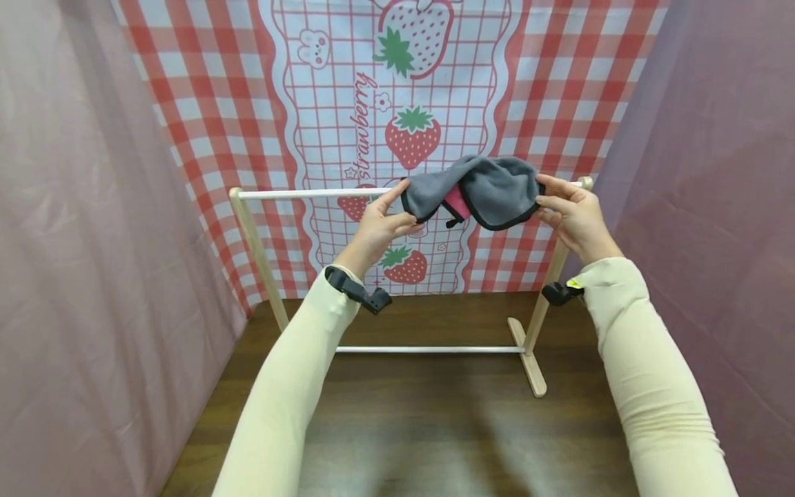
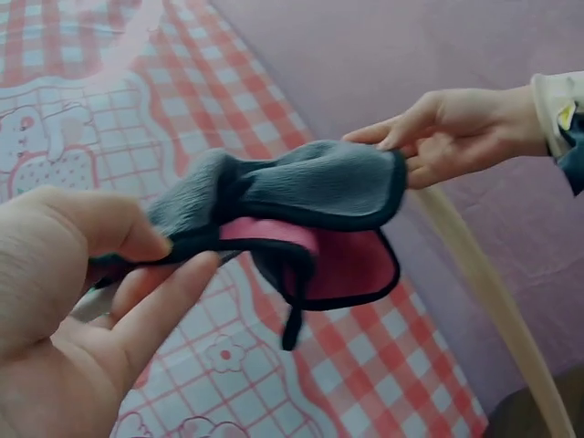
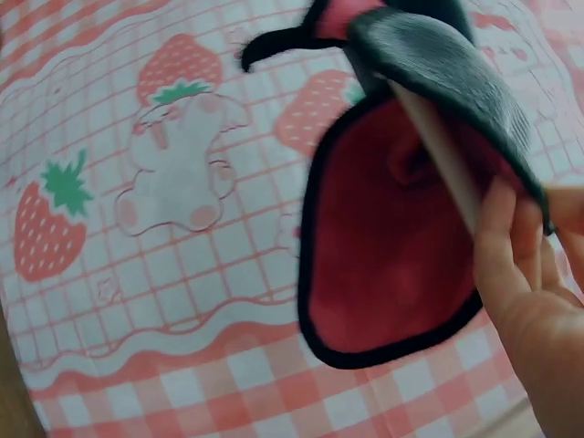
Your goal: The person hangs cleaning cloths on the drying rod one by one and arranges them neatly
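A two-sided cloth (image 1: 497,190), grey on one face and pink on the other with black edging, lies folded over the white upper bar (image 1: 310,193) of a small rack. My left hand (image 1: 381,228) pinches its left end between thumb and fingers. At the opposite end my right hand (image 1: 574,214) pinches the edge. A black loop (image 2: 292,319) dangles from the cloth in the left wrist view. Seen from the right wrist, the pink underside (image 3: 383,265) hangs below the bar, and my right hand (image 3: 529,274) grips the edge close to the bar.
The rack has pale wooden side posts (image 1: 257,255), a lower white rod (image 1: 428,350) and a wooden foot (image 1: 528,359) on the brown surface (image 1: 435,421). Behind it hangs a strawberry-print checked cloth (image 1: 385,124). Pinkish curtains (image 1: 93,241) flank both sides.
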Demonstrator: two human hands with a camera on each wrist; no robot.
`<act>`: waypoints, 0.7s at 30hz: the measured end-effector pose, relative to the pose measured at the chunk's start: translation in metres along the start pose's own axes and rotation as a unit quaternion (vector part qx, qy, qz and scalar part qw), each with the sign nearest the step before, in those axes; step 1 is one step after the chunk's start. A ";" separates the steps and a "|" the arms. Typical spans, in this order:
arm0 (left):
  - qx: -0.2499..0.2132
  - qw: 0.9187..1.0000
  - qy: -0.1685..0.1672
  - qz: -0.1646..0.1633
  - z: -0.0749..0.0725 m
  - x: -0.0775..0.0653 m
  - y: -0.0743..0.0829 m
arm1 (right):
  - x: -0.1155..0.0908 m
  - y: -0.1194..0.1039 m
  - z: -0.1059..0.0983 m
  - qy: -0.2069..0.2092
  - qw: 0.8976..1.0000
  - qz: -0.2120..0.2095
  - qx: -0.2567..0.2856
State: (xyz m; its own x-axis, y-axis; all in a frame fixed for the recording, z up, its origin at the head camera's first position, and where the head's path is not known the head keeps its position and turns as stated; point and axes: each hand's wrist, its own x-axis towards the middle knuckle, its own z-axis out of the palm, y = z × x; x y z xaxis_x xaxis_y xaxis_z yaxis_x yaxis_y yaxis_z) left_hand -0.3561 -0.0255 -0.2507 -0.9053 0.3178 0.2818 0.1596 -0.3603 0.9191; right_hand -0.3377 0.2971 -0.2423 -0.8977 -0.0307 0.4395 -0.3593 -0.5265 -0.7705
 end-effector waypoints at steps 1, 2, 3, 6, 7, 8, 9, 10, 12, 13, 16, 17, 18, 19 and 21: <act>0.000 1.000 -0.012 -0.004 -0.002 0.000 0.002 | 0.002 -0.003 -0.001 -0.014 1.000 0.012 0.017; -0.002 1.000 -0.025 -0.005 -0.003 0.000 0.005 | 0.004 -0.006 -0.001 -0.030 0.999 0.022 0.034; -0.008 0.999 -0.036 -0.006 -0.004 0.001 0.007 | 0.005 -0.008 -0.001 -0.043 0.997 0.032 0.047; -0.028 0.997 -0.067 -0.005 -0.008 0.000 0.013 | 0.009 -0.015 -0.001 -0.070 0.994 0.049 0.073; -0.034 0.997 -0.075 -0.003 -0.008 0.000 0.014 | 0.009 -0.016 -0.001 -0.074 0.993 0.051 0.080; -0.039 0.996 -0.084 -0.002 -0.009 0.000 0.016 | 0.010 -0.018 0.000 -0.077 0.992 0.053 0.087; -0.042 0.995 -0.092 -0.001 -0.010 0.000 0.017 | 0.011 -0.020 0.001 -0.077 0.991 0.053 0.094; -0.044 0.994 -0.100 0.000 -0.010 0.000 0.017 | 0.012 -0.021 0.001 -0.076 0.991 0.052 0.098; -0.048 0.992 -0.116 0.006 -0.010 0.001 0.018 | 0.013 -0.023 0.003 -0.069 0.991 0.051 0.107; -0.049 0.991 -0.122 0.008 -0.010 0.001 0.019 | 0.014 -0.024 0.004 -0.066 0.990 0.049 0.112; -0.052 0.990 -0.133 0.017 -0.009 0.003 0.022 | 0.017 -0.027 0.007 -0.050 0.992 0.046 0.105; -0.049 0.990 -0.134 0.020 -0.008 0.003 0.023 | 0.018 -0.028 0.008 -0.045 0.993 0.045 0.103; -0.044 0.990 -0.133 0.024 -0.008 0.003 0.024 | 0.018 -0.030 0.010 -0.041 0.993 0.044 0.101; -0.035 0.990 -0.132 0.027 -0.007 0.004 0.026 | 0.019 -0.031 0.011 -0.037 0.994 0.042 0.096; -0.009 0.991 -0.127 0.034 -0.005 0.005 0.030 | 0.021 -0.035 0.014 -0.030 0.995 0.039 0.090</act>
State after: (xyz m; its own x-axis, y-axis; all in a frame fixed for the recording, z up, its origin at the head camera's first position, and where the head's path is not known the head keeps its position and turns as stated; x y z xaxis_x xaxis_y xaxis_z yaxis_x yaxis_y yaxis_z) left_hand -0.3575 -0.0396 -0.2230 -0.7639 0.5015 0.4062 0.2084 -0.4040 0.8907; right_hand -0.3404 0.3032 -0.2002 -0.9025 -0.1257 0.4119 -0.2318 -0.6642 -0.7107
